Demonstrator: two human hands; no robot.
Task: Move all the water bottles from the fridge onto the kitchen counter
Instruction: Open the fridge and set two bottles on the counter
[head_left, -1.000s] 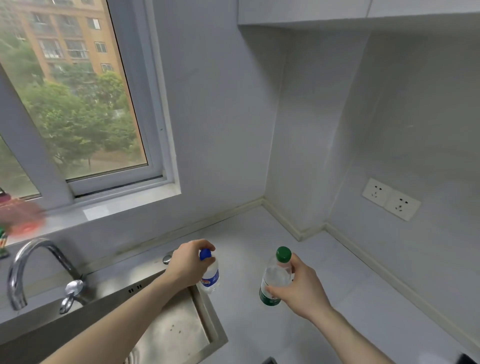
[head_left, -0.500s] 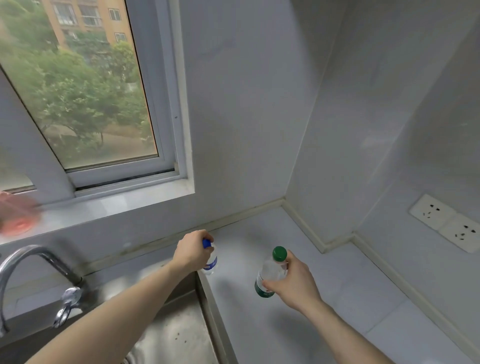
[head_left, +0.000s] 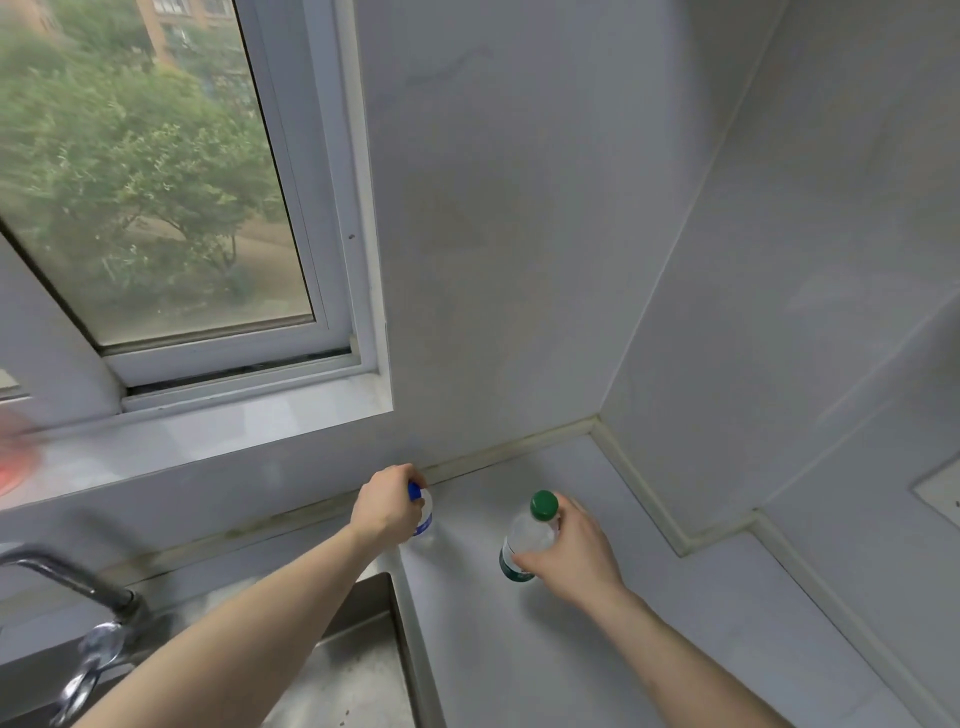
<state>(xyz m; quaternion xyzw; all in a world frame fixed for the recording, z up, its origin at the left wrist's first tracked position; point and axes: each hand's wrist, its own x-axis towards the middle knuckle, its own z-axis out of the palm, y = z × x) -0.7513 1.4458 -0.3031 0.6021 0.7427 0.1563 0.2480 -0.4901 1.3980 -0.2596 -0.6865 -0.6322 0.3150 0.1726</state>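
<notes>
Here, the blue-capped bottle (head_left: 422, 512) is at the back of the kitchen counter (head_left: 571, 649), just beside the wall strip, and your left hand (head_left: 385, 505) grips it from above, fingers curled round its top, so most of the bottle is hidden. The green-capped bottle (head_left: 527, 538) is to its right, a little tilted, and your right hand (head_left: 574, 553) holds it round the body with the thumb on the label. Whether its base touches the counter, you cannot tell. The two bottles are near but apart. To the left of the counter is the steel sink (head_left: 353, 675), its edge directly under your left forearm, with the tap (head_left: 88, 613) further left. Behind is the window (head_left: 156, 182) with its sill (head_left: 208, 431); a blurred red thing (head_left: 15, 467) lies at its left end. A wall socket (head_left: 940, 491) is at the right edge.
</notes>
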